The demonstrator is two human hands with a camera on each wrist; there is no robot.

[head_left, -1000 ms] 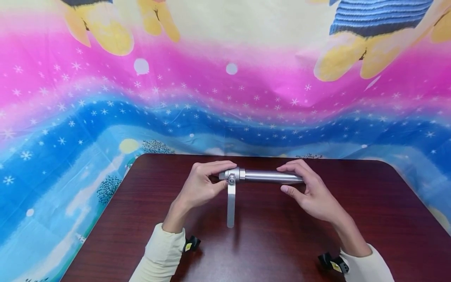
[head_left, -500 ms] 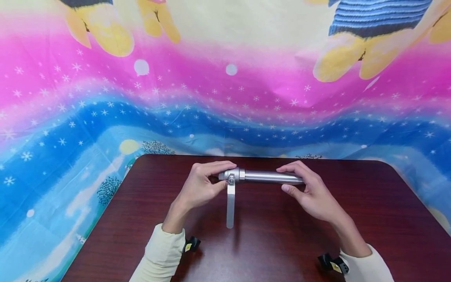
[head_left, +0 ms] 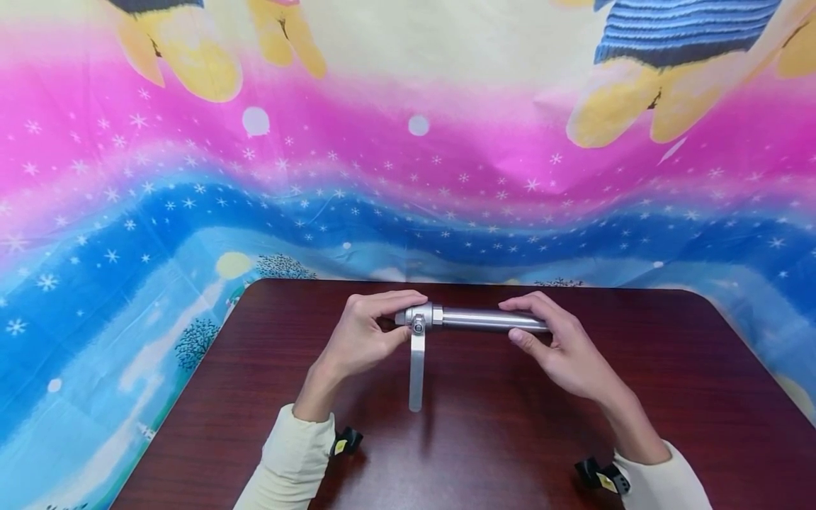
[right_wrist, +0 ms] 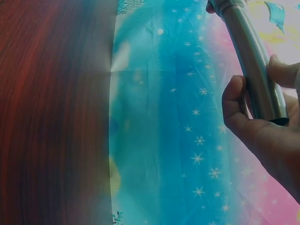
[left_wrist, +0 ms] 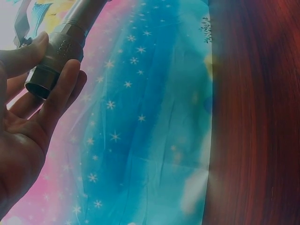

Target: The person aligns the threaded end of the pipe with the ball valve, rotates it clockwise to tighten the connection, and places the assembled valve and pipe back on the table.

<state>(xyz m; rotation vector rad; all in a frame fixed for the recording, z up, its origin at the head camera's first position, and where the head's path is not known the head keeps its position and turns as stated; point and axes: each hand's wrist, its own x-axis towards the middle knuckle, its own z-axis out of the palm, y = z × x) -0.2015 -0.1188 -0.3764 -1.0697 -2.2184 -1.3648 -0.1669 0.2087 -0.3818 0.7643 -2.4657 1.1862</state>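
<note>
A silver ball valve (head_left: pixel 421 314) with a flat lever handle (head_left: pixel 417 372) is joined to a smooth metal pipe (head_left: pixel 474 319), all in one line above the table. My left hand (head_left: pixel 363 329) grips the valve body between thumb and fingers. In the left wrist view the valve's open round end (left_wrist: pixel 41 84) faces the camera. Around the pipe's far end curls my right hand (head_left: pixel 567 350), its thumb on the near side and fingers over the top. The right wrist view shows the pipe (right_wrist: pixel 253 61) held between thumb and fingers. The lever points toward the person.
The dark red-brown wooden table (head_left: pixel 484 439) lies under both hands. Behind it hangs a colourful printed cloth (head_left: pixel 408 184) with snowflakes. Black wrist cameras (head_left: pixel 347 440) sit at both pale sleeves (head_left: pixel 290 453).
Both hands keep their hold in almost the same place. The right thumb has shifted very slightly against the pipe, and the lever's free end has swung slightly left.
</note>
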